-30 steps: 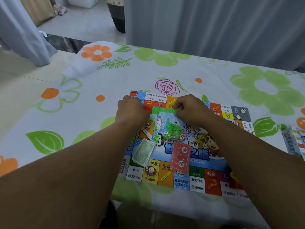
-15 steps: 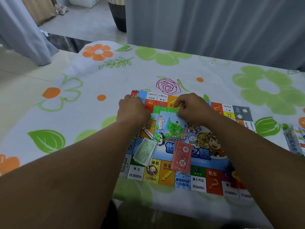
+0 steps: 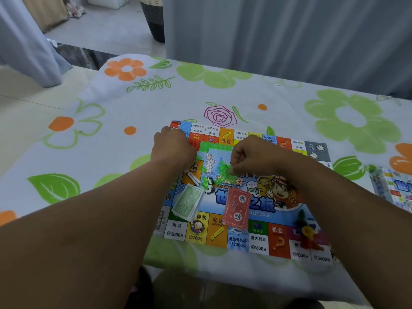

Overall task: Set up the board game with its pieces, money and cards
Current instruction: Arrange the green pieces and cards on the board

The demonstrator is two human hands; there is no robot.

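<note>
The colourful game board point(image 3: 287, 217) lies flat on the flowered tablecloth. A strip of joined green plastic houses point(image 3: 215, 147) lies across the board's upper middle. My left hand point(image 3: 172, 149) is curled at the strip's left end and grips it, with the fingertips hidden. Just right of the strip, my right hand point(image 3: 254, 157) pinches loose green houses point(image 3: 223, 169). More green pieces point(image 3: 205, 182) lie scattered below. A green money stack point(image 3: 188, 202) and a red card stack point(image 3: 237, 208) rest on the board's lower half. Red, yellow and green player tokens point(image 3: 306, 234) lie at the lower right.
The game box point(image 3: 392, 188) sits at the table's right edge. The tablecloth point(image 3: 111, 121) spreads wide to the left and beyond the board. Grey curtains point(image 3: 289, 36) hang behind the table, and a dark basket point(image 3: 153, 18) stands on the floor.
My right hand has come off the strip's right end and moved down and toward me onto the loose green houses. My left hand has stayed at the strip's left end.
</note>
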